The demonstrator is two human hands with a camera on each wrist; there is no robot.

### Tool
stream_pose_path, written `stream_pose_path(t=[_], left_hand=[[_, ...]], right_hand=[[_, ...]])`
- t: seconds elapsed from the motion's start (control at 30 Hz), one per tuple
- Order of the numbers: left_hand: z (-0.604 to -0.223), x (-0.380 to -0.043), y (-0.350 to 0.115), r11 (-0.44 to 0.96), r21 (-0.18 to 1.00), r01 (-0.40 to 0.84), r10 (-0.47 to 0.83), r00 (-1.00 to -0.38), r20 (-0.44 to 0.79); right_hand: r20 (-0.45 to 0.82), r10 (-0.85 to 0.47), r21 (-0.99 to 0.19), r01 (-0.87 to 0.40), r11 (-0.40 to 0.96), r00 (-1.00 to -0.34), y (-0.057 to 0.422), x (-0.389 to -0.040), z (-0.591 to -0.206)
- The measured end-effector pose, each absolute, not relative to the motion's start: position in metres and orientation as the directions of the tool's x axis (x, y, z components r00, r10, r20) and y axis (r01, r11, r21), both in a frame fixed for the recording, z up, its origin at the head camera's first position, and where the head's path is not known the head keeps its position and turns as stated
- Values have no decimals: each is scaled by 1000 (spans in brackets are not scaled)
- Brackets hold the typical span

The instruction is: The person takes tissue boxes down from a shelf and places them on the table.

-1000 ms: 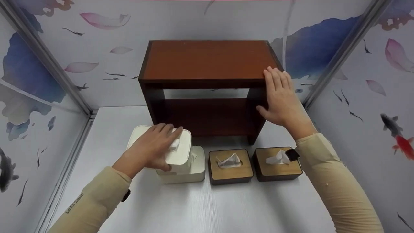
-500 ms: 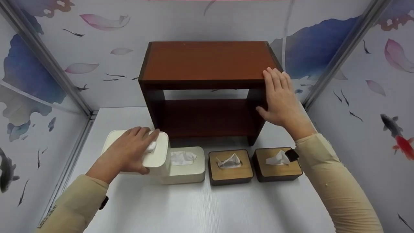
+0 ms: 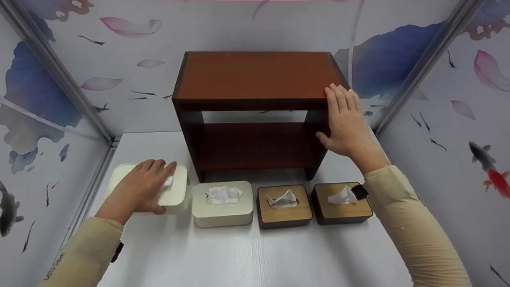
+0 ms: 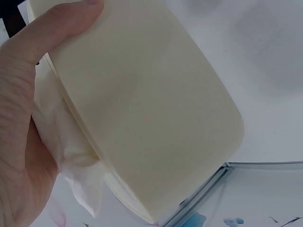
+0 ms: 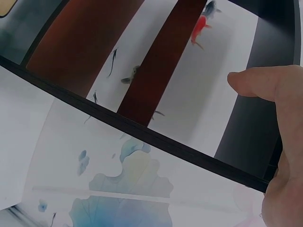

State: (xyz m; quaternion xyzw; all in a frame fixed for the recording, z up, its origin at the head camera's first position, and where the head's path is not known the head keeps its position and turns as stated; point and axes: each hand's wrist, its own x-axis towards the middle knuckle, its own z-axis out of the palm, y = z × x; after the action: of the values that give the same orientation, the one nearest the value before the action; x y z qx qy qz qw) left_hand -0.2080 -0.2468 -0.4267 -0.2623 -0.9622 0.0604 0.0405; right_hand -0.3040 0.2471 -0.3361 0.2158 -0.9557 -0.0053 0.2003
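My left hand (image 3: 137, 187) grips a white tissue box (image 3: 177, 191) from above, thumb on its front side and fingers across the top. It appears raised off the table; the left wrist view shows the box's pale wall (image 4: 147, 104) and the loose tissue (image 4: 78, 156) under the palm. My right hand (image 3: 344, 119) rests on the upper right corner of a brown wooden shelf (image 3: 259, 75), fingers lying straight over its edge. The right thumb (image 5: 253, 81) reaches across the front of the side panel. A second white tissue box (image 3: 223, 211) stands right of the left hand.
Two dark tissue boxes with wooden tops, one left (image 3: 285, 213) and one right (image 3: 338, 209), stand in front of the shelf. The white table (image 3: 239, 255) is enclosed by printed panels (image 3: 119, 56) at the back and sides.
My left hand has carried the white tissue box leftward from over the second white box, bringing that box fully into view. My right hand has stayed on the shelf.
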Motion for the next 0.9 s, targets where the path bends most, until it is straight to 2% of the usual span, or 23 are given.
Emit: stream_pose_path(t=[0.47,0.9], left_hand=[[-488,-207,-263,884,-96,457,461,-887,23],[-521,-208,-271,915,-35,403,402,-915,-19]], right_hand=[[395,-411,95,-409,908,-821,248,-304,-338],[396,-410,93,-409,908,-821,247,-304,-338]])
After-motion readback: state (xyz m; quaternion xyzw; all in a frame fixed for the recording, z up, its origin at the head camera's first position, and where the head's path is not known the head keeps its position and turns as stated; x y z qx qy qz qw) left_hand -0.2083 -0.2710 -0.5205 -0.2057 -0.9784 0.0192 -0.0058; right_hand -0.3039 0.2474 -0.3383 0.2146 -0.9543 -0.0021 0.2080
